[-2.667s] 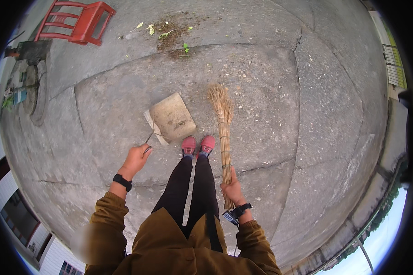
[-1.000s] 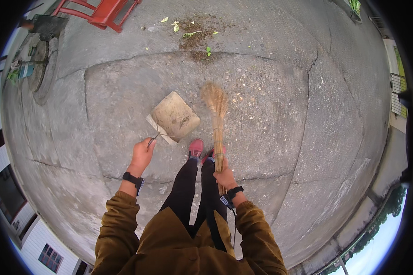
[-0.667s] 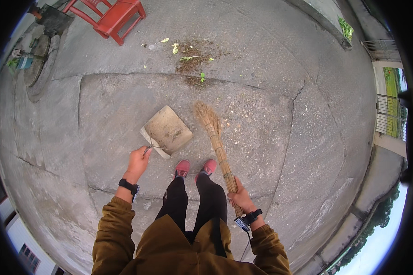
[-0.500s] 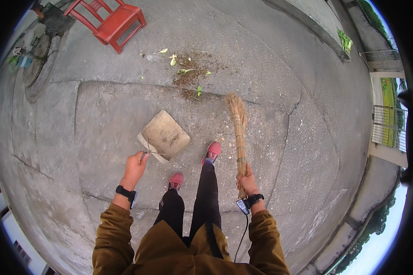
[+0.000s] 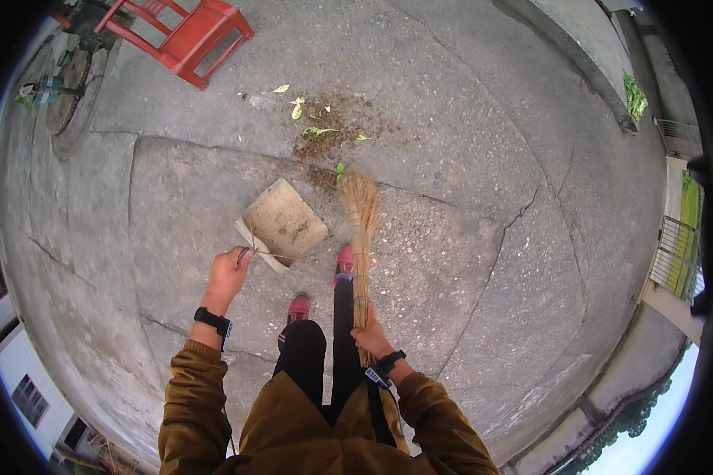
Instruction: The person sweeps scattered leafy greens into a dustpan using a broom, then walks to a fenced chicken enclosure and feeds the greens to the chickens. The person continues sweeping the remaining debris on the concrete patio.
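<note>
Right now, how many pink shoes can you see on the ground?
2. One pink shoe is stepped forward, just left of the broom and below the dustpan. The other shoe sits farther back, nearer the left hand.

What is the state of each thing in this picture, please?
Left hand: closed on the dustpan handle.
Dustpan: held low, some dirt in it.
Right hand: closed on the broom.
Broom: bristles forward, near the debris pile.
Red chair: lying tipped over.
</note>
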### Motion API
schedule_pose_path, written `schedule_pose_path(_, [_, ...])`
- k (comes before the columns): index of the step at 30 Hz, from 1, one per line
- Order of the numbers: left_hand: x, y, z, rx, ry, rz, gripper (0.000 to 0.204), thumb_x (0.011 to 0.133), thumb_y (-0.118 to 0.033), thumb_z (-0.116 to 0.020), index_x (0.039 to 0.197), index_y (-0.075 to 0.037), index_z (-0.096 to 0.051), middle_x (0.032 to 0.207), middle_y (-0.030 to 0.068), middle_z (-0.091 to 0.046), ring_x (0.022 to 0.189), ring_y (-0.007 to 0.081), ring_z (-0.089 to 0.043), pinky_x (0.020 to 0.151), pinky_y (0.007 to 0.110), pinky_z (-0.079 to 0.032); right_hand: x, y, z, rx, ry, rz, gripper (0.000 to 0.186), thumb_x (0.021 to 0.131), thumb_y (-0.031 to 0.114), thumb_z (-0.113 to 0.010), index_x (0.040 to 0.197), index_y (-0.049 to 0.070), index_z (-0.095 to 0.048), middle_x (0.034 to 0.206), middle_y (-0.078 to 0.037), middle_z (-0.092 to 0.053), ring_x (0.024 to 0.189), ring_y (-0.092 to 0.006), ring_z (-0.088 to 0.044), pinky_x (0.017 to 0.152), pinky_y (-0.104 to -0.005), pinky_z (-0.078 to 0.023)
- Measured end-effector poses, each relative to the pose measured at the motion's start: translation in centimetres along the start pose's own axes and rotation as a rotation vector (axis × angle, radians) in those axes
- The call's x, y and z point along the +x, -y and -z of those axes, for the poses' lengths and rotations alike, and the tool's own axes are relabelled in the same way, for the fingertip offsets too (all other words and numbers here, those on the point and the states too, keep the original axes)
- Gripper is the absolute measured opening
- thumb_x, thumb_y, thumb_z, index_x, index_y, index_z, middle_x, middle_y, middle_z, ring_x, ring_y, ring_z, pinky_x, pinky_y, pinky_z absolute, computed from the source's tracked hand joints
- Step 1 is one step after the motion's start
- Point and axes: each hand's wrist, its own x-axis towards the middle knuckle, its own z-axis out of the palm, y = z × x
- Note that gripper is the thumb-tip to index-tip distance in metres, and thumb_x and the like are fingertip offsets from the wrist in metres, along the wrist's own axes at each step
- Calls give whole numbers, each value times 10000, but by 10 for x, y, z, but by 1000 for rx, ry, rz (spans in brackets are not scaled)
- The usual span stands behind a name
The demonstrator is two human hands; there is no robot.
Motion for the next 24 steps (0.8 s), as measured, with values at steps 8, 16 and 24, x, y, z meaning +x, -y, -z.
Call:
schedule_pose_path(8, [26, -30, -4, 0, 4, -41, 234, 926, -211, -645, 828, -1, -609, 742, 232, -620, 699, 446, -590, 588, 451, -473, -97, 48, 96, 30, 132, -21, 927, 789, 65, -627, 1566, 129, -124, 802, -82, -616, 542, -175, -589, 510, -311, -501])
schedule_pose_path(16, [24, -28, 0, 2, 21, 18, 197, 905, -187, -651, 830, -9, -612, 750, 224, -633, 706, 439, -609, 579, 472, -478, 82, 135, 210, 14, -450, 232, 851, 795, 6, -606, 1537, 159, -217, 836, -83, -627, 557, -173, -592, 481, -320, -501])
schedule_pose_path(24, [17, -14, 2, -54, 3, 37, 164, 888, -178, -660, 842, -24, -624, 768, 210, -642, 729, 431, -615, 600, 467, -485, 54, 120, 152, -79, -100, 66, 916, 796, 49, -637, 1557, 184, -147, 848, -90, -619, 620, -202, -624, 542, -355, -523])
